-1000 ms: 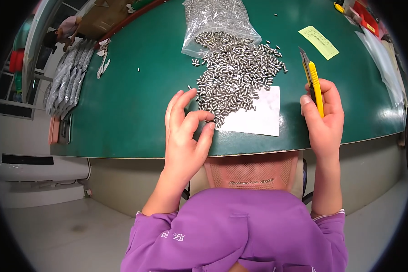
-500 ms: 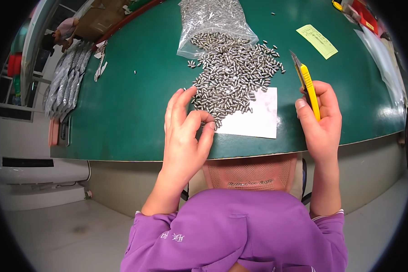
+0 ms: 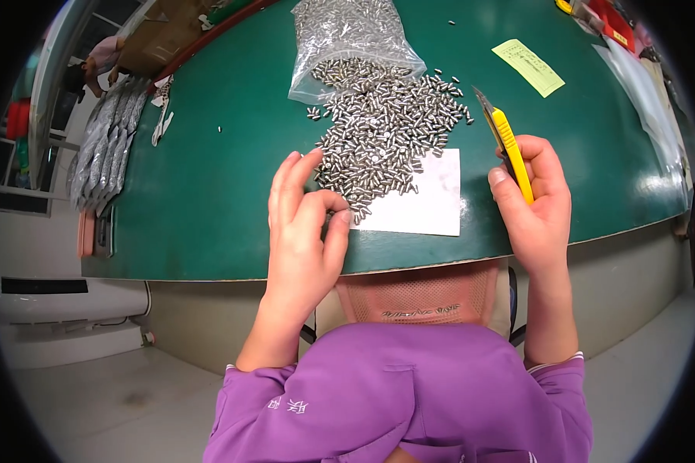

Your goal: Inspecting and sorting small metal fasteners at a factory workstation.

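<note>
Small silvery metal pins (image 3: pixel 382 135) lie in a heap spilling from the mouth of a clear plastic bag (image 3: pixel 349 35). Part of the heap rests on a white paper sheet (image 3: pixel 432 201). At the heap's near left edge is my left hand (image 3: pixel 305 216), its thumb and forefinger brought together in a pinch; whatever may sit between their tips is too small to make out. The other fingers reach along the heap's left side. My right hand (image 3: pixel 537 185) is closed around a yellow utility knife (image 3: pixel 513 154), its blade pointing up and away, to the right of the heap.
A yellow-green paper slip (image 3: pixel 529 67) lies on the green tabletop (image 3: pixel 208 193) at the far right. Filled silvery bags (image 3: pixel 108 143) stand at the left edge. Clear plastic sheets (image 3: pixel 645 108) hang along the right edge. Another person (image 3: pixel 102 62) is at the far left.
The whole view has shifted slightly, so things sit a little further left. Both hands keep nearly the same pose, the knife still in my right hand.
</note>
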Motion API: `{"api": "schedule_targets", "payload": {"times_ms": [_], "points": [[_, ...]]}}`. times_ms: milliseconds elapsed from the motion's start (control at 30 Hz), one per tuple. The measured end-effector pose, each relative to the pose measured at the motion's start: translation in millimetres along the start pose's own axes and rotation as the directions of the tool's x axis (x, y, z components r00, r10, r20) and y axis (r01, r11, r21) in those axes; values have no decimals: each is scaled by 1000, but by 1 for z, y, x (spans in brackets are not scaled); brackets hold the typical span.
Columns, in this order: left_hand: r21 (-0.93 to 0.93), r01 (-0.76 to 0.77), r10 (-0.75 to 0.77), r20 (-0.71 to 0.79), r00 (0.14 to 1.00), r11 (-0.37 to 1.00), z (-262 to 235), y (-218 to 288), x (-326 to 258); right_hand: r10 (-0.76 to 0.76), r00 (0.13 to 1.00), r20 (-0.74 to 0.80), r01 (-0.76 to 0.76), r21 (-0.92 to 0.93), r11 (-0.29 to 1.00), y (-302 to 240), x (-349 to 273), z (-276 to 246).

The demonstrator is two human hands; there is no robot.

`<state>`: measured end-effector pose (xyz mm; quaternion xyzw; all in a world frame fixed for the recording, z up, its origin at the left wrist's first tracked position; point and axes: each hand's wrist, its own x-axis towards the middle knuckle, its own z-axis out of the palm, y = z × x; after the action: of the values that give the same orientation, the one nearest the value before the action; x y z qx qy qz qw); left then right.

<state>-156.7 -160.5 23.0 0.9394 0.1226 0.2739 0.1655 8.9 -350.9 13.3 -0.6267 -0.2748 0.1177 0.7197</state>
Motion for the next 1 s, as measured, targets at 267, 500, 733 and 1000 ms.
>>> {"api": "schedule_targets", "payload": {"times_ms": [267,500,733,1000], "points": [[-909,130,-288,12,958,397,0,-7,-4,28,999,-22,-29,-49,998,-3,-1,2],[-968,188,-379,112,918,169,2,-12,-7,49,998,-29,-52,-112,992,-1,-2,-1],[-962,198,-387,114,915,185,0,-12,-8,42,999,-21,-44,-84,996,-1,-1,1],[-954,223,-405,127,905,199,2,-10,-11,22,1000,-5,-22,-92,996,2,-1,-2]]}}
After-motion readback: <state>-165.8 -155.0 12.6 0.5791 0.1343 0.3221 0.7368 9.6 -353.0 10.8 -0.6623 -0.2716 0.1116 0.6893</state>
